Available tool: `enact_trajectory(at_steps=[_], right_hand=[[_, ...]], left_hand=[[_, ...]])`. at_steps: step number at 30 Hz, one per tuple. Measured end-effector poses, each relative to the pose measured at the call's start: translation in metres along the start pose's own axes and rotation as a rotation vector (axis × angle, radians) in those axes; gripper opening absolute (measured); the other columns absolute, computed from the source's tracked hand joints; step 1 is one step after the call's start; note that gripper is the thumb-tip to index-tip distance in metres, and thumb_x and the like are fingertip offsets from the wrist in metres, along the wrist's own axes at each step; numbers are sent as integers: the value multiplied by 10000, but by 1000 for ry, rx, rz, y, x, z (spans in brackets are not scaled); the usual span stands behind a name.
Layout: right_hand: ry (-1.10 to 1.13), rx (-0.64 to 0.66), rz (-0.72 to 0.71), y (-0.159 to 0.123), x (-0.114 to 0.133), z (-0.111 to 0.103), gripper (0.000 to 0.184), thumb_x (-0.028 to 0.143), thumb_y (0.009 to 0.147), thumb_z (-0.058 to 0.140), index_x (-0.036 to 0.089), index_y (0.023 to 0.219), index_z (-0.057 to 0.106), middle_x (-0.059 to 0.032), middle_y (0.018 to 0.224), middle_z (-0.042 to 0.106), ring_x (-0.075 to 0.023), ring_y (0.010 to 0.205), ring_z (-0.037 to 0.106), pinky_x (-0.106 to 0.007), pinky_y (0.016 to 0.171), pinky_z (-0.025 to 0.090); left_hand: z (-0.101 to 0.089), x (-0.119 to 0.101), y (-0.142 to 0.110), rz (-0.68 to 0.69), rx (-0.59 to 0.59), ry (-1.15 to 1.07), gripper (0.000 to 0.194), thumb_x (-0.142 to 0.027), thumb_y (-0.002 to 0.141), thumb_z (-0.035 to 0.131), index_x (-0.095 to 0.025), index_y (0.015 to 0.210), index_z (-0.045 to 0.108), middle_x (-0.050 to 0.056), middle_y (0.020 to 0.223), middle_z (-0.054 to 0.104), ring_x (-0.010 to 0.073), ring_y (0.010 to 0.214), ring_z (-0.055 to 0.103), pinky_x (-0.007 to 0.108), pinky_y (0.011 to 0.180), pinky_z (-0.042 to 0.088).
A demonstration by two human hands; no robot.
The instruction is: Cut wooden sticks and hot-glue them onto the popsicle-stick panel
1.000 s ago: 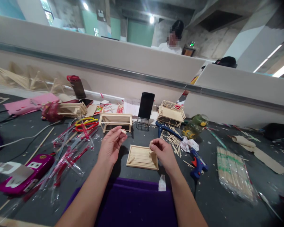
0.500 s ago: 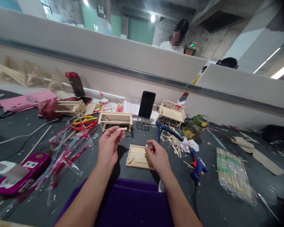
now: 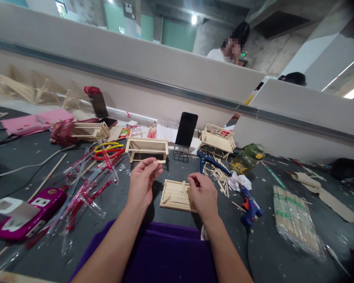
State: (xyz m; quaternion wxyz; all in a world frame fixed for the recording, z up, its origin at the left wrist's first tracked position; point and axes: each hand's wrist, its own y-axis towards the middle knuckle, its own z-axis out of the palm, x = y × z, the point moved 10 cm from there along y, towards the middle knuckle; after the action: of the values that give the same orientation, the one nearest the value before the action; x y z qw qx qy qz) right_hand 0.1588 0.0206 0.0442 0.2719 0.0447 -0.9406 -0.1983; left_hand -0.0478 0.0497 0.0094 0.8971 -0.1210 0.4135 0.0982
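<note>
My left hand [image 3: 142, 184] is raised and pinches a short wooden stick [image 3: 161, 162] between thumb and fingertips, its free end pointing right. Over the right side of a small panel of wooden sticks [image 3: 175, 195] hovers my right hand [image 3: 205, 196], thumb and index finger drawn together. Anything between those fingertips is hidden or too small to make out. Short stick pieces stand or lie on the panel, and its right end is covered by the hand. Behind my left hand stands an open wooden stick frame [image 3: 147, 142].
A phone [image 3: 186, 129] leans on a wire stand at the back. To the right are a wooden model [image 3: 216, 139], blue cutters [image 3: 214, 162], a glue gun [image 3: 250, 208] and bagged sticks [image 3: 296, 216]. Glue sticks in plastic wrappers [image 3: 88, 192] and a purple device [image 3: 44, 206] lie left.
The whole view has shifted slightly, moving the table things rightward. My right hand has drawn a little away from the panel, showing a short stick on it. My left hand keeps its stick.
</note>
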Motion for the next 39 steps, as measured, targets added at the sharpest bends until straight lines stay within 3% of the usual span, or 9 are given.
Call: enact_trajectory(at_steps=[3, 9, 14, 17, 20, 23, 27, 33, 39], right_hand=[[149, 76, -118, -2, 15, 3, 154, 229, 881, 493, 213, 850, 643, -43, 859, 633, -183, 845, 532, -284, 779, 392], [161, 378, -367, -23, 53, 43, 298, 89, 780, 592, 273, 1003, 662, -50, 1031, 562, -201, 957, 468, -313, 814, 403], [127, 387, -401, -25, 60, 49, 134, 133, 808, 590, 228, 866, 664, -54, 998, 566, -195, 952, 463, -304, 811, 399], [155, 288, -300, -13, 43, 28, 106, 171, 849, 538, 209, 870, 635, -51, 937, 603, -184, 909, 496, -296, 803, 397], [145, 137, -98, 2, 2, -3, 157, 249, 882, 472, 198, 873, 620, -40, 839, 625, -173, 791, 535, -289, 738, 407], [87, 104, -35, 7, -26, -18, 166, 259, 848, 489, 199, 879, 640, -39, 828, 631, -181, 771, 551, -297, 729, 409], [29, 181, -37, 5, -38, -15, 198, 226, 836, 491, 207, 896, 678, -51, 842, 623, -196, 830, 553, -310, 767, 402], [-166, 343, -73, -2, -29, 3, 238, 148, 847, 466, 228, 845, 690, -61, 834, 599, -200, 845, 524, -291, 740, 368], [-186, 276, -11, 1, -33, 4, 201, 179, 818, 507, 200, 1006, 574, -38, 821, 617, -193, 794, 533, -267, 673, 354]], left_hand=[[-2, -2, 1, 18, -16, -11, 291, -153, 569, 789, -122, 826, 655, 19, 731, 682, 118, 662, 653, 212, 628, 540], [-3, -2, 1, 14, -32, -8, 293, -156, 565, 791, -127, 819, 649, 15, 726, 678, 119, 655, 652, 212, 614, 536], [-3, 0, 2, 4, -22, -12, 298, -151, 563, 790, -129, 825, 651, 9, 716, 675, 114, 650, 649, 206, 609, 538], [-4, 1, 2, -7, -30, -9, 303, -151, 561, 792, -123, 827, 652, 11, 717, 673, 111, 644, 646, 202, 599, 542], [-3, 1, 1, -12, -28, -5, 297, -158, 569, 791, -123, 831, 656, 10, 723, 671, 105, 646, 644, 194, 595, 543], [0, 2, 0, -20, -3, 3, 287, -165, 584, 787, -127, 838, 659, 7, 727, 669, 104, 656, 645, 193, 600, 546], [2, 5, -1, -33, 8, 25, 277, -161, 591, 783, -127, 836, 661, 9, 734, 671, 105, 660, 646, 194, 602, 547], [5, 11, -4, -69, 24, 64, 272, -166, 611, 776, -132, 854, 657, 6, 727, 670, 97, 650, 639, 193, 611, 548], [9, 19, -6, -113, 51, 104, 266, -174, 620, 770, -133, 858, 659, 9, 718, 668, 101, 644, 637, 197, 599, 547]])
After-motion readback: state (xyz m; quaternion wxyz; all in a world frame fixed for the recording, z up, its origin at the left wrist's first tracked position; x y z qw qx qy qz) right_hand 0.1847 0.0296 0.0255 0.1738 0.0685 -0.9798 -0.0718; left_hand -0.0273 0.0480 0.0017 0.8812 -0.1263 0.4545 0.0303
